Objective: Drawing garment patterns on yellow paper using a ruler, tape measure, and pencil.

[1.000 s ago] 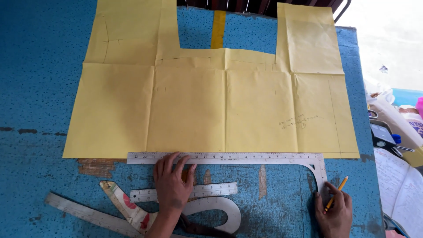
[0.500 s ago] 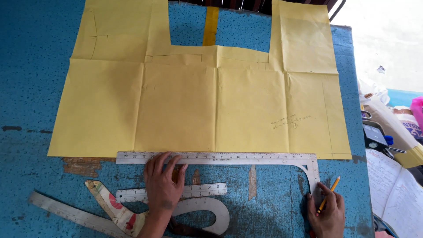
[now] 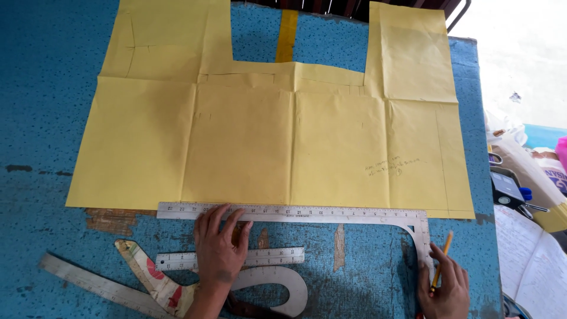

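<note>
Yellow pattern paper [image 3: 266, 142] lies flat on the blue table [image 3: 47, 118], my left hand [image 3: 220, 248] spread pressing the metal L-square [image 3: 295, 211] along its bottom edge, my right hand [image 3: 444, 286] pinching a pencil [image 3: 440, 260]; slackened pressure could let the square skid.

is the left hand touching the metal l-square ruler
Touching. In the head view the left hand lies flat with its fingers spread on the long arm of the L-square, no gap showing.

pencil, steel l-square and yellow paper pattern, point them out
yellow pencil [image 3: 441, 260], head view, mid shaft in the right hand
steel L-square ruler [image 3: 331, 213], head view, long arm
yellow paper pattern [image 3: 248, 147], head view, centre panel
</note>
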